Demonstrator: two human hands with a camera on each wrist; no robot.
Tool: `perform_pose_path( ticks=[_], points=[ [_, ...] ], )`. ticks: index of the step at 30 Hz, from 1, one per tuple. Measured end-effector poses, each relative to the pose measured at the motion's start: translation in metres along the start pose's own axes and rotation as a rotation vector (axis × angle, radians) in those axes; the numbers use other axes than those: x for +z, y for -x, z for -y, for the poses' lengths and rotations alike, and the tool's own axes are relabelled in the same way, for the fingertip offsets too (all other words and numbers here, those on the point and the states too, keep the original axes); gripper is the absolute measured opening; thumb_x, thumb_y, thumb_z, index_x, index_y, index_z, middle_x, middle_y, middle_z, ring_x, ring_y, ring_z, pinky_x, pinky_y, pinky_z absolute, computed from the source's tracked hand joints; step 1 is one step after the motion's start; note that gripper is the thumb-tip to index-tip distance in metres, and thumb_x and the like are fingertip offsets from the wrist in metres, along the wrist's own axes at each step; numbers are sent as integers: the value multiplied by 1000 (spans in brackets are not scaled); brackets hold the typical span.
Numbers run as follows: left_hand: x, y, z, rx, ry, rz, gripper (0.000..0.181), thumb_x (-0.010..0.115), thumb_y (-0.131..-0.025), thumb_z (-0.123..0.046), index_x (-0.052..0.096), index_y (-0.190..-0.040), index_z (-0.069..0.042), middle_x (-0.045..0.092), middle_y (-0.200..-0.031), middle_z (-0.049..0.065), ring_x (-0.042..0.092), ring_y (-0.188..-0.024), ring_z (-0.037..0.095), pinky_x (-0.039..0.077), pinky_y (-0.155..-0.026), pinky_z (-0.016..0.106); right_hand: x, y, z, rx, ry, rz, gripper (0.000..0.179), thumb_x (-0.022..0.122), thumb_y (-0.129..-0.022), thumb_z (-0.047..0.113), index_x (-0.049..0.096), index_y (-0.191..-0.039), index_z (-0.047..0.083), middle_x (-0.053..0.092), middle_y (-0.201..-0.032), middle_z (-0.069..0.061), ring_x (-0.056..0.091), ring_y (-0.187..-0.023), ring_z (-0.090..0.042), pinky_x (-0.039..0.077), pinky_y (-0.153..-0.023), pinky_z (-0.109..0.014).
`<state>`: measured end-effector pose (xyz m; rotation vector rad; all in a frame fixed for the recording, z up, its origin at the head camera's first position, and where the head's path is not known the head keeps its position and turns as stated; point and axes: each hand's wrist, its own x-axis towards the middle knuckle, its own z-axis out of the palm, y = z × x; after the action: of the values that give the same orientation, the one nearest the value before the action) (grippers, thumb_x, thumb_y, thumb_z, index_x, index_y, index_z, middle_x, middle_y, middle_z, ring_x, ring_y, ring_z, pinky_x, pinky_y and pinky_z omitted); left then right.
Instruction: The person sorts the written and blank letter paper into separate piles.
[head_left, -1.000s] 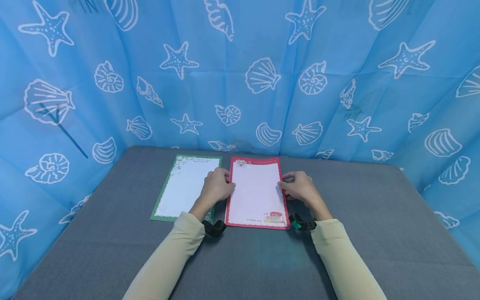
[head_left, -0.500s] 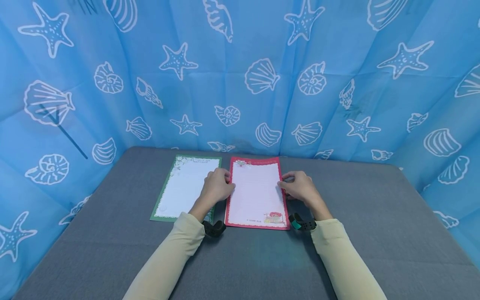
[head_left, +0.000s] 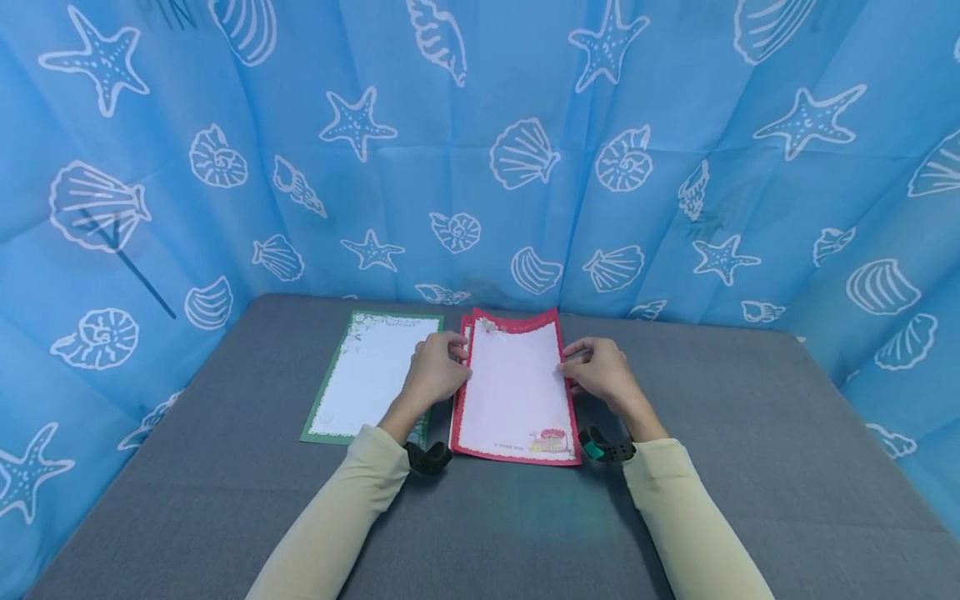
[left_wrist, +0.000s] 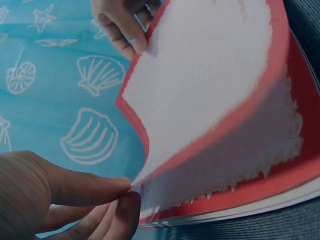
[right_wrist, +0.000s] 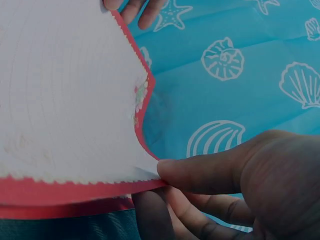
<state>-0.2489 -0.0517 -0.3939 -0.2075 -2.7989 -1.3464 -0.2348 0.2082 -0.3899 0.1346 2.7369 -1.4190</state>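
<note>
1. The red-bordered white paper sheet [head_left: 513, 400] was held bowed above a stack of matching red-edged papers [left_wrist: 285, 180], its top edge sagging between two raised corners. Whether its lower edge rested on the stack could not be told.

2. Its left long side was pinched between the thumb and fingers of the left hand [head_left: 435, 367], with the thumb laid on the printed face.

3. Its right long side was pinched in the same way by the right hand [head_left: 603, 368], with the thumb on top and a finger tucked beneath.

4. A lengthwise crease was judged the likeliest fault: with a bow this marked, the paper could be buckled down its middle if the two pinches were brought closer together.

5. A second page might be dragged up as well, since the layers were seen to converge beside the left fingertips; whether only one leaf was caught there could not be made out.

6. A slip or a torn edge might be caused by uneven pulling, as only narrow strips of the border were gripped.

7. The sheet was placed between the hands, gripped slightly nearer its top edge than its bottom, so a longer part was left unsupported below.

8. The green-bordered white paper sheet [head_left: 367, 375] was laid on the grey cloth-covered table [head_left: 750, 467], partly hidden by the left hand; it might be nudged if that wrist were lowered.
</note>
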Motion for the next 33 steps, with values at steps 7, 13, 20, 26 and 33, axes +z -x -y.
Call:
perform_pose_path(
  ticks=[7, 13, 20, 26, 33],
  points=[
    [-2, 1, -4, -36, 137, 33, 55, 76, -86, -3, 59, -138, 0, 71, -101, 9, 72, -82, 20, 58, -68, 36, -14, 1, 0, -20, -103, 17, 24, 67, -95, 3, 61, -114, -10, 70, -98, -23, 68, -72, -19, 60, -72, -42],
    [0, 8, -13, -32, 216, 59, 58, 75, -90, -7, 53, -143, 0, 73, -99, 11, 72, -74, 19, 57, -66, 37, -34, 4, 0, -16, -136, 29, 26, 67, -96, 6, 60, -116, -11, 69, -102, -23, 67, -72, -18, 59, -78, -47],
    [16, 10, -26, -6, 221, 49, 48, 72, -91, -7, 60, -136, 1, 75, -95, 11, 72, -70, 17, 58, -76, 42, -61, 9, -5, -14, -124, 8, 32, 66, -98, 10, 59, -121, -11, 69, -106, -23, 67, -76, -15, 59, -79, -43],
    [38, 6, -42, 18, 266, 60, 37, 70, -89, -6, 68, -126, -1, 75, -91, 10, 73, -67, 18, 58, -77, 43, -82, 14, -14, 12, -95, -44, 36, 65, -100, 14, 58, -125, -11, 69, -105, -19, 65, -78, -12, 58, -78, -37],
    [68, 1, -61, -56, 298, 105, 36, 70, -86, -5, 69, -122, -4, 72, -81, 0, 70, -64, 14, 56, -65, 34, -98, 17, -25, 109, -64, -110, 40, 63, -100, 17, 58, -129, -10, 62, -117, -22, 62, -87, -19, 56, -76, -30]
  ],
)
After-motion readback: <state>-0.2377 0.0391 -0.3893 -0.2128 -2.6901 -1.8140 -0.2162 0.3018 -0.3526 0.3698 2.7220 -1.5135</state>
